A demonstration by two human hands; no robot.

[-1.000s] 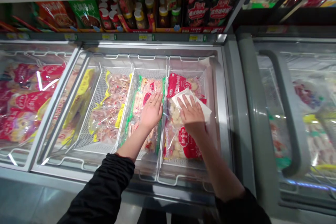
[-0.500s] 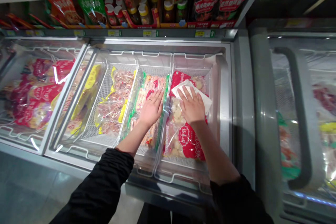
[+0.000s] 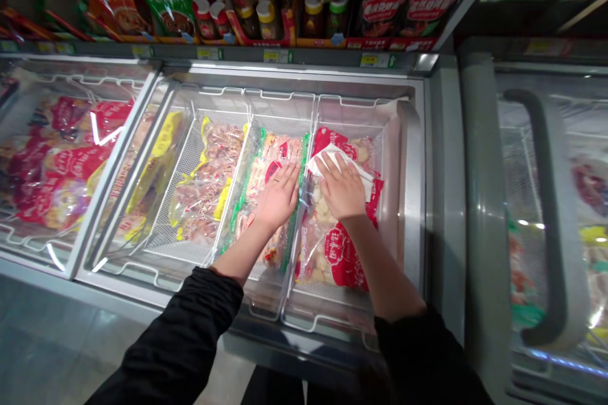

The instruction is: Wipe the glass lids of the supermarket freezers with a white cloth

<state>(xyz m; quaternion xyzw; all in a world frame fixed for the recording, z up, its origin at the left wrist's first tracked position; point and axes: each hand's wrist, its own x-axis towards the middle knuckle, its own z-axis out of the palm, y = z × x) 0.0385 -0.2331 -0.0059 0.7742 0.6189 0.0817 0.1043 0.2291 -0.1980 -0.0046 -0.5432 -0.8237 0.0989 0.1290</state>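
My right hand (image 3: 342, 186) lies flat with spread fingers on a white cloth (image 3: 327, 155), which it presses against the clear lid (image 3: 401, 215) of a chest freezer. Part of the cloth is hidden under the palm. To its left, my left hand (image 3: 278, 196) rests on the lid, fingers stretched out, nothing in it. Below the lid, under my right hand, are red-and-clear bags of pale food (image 3: 335, 247). Green-edged packs (image 3: 259, 171) lie beneath my left hand.
Yellow-edged bags (image 3: 223, 145) fill a wire basket further left. Behind the freezer, a shelf holds jars (image 3: 266, 16) and pouches (image 3: 380, 9). A second freezer with a dark curved handle (image 3: 553, 215) stands at the right. Its neighbour section (image 3: 66, 164) holds red bags.
My right hand has slid a little to the left across the lid, and the cloth with it. My left hand stays at about the same place. The camera view has shifted slightly.
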